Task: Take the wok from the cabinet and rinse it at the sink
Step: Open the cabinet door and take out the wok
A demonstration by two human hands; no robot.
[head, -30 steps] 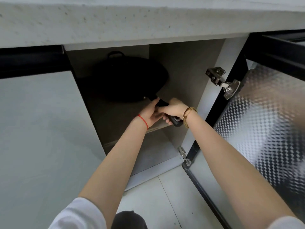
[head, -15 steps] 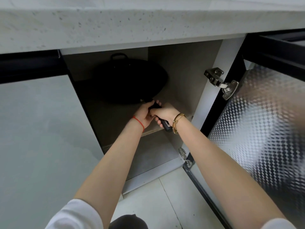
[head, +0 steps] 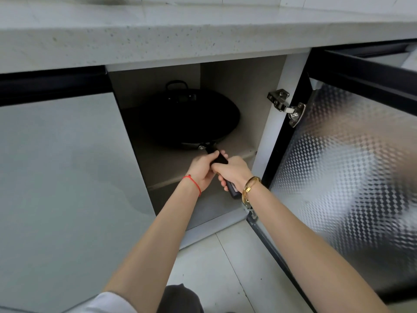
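A black wok (head: 189, 118) with a small loop handle at its far side sits on the shelf (head: 162, 163) inside the open cabinet under the counter. Its long black handle points out toward me. My left hand (head: 202, 170) grips the handle from the left, nearer the pan. My right hand (head: 232, 171) grips it from above, closer to its free end, which sticks out below my fingers. The sink is not in view.
The cabinet door (head: 352, 177) with patterned glass stands open on the right, hung on a metal hinge (head: 286, 107). A closed grey door (head: 63, 177) is on the left. The stone countertop edge (head: 180, 39) overhangs above. Tiled floor lies below.
Both hands keep their hold on the handle. The view has tilted up a little, showing more of the countertop; the wok looks to have stayed on the shelf.
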